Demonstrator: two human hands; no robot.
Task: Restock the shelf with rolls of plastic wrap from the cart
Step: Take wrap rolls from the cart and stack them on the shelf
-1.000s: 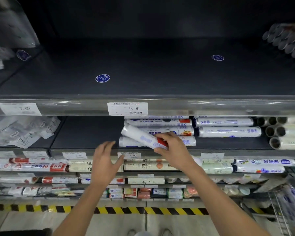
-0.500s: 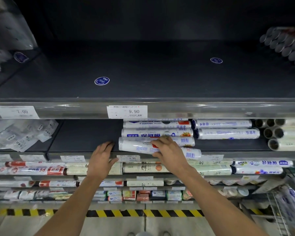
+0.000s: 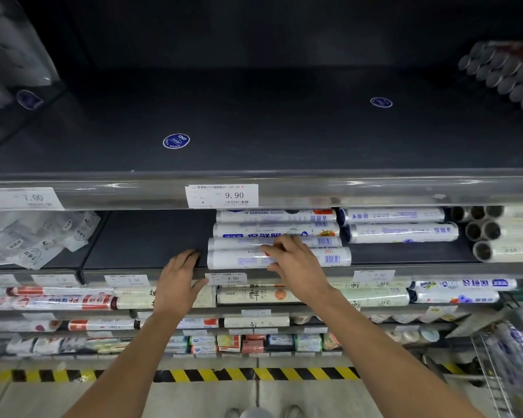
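A white plastic wrap roll (image 3: 236, 258) with blue print and a barcode lies flat at the front of the dark second shelf (image 3: 145, 245). My right hand (image 3: 296, 263) holds its middle, fingers over the top and thumb at the front. Behind it, three like rolls (image 3: 272, 230) lie in a row towards the back. My left hand (image 3: 177, 282) rests with straight fingers on the shelf's front edge, just left of the roll's end and holding nothing.
More rolls (image 3: 399, 232) and end-on rolls (image 3: 483, 233) fill the shelf's right part; bagged goods (image 3: 34, 239) lie at the left. The top shelf (image 3: 254, 131) holds only stickers here. A wire cart (image 3: 507, 357) stands at the lower right. Stocked shelves run below.
My right hand has lowered the tilted roll onto the shelf front and set it level against the row. My left hand has moved up and right to the shelf edge.
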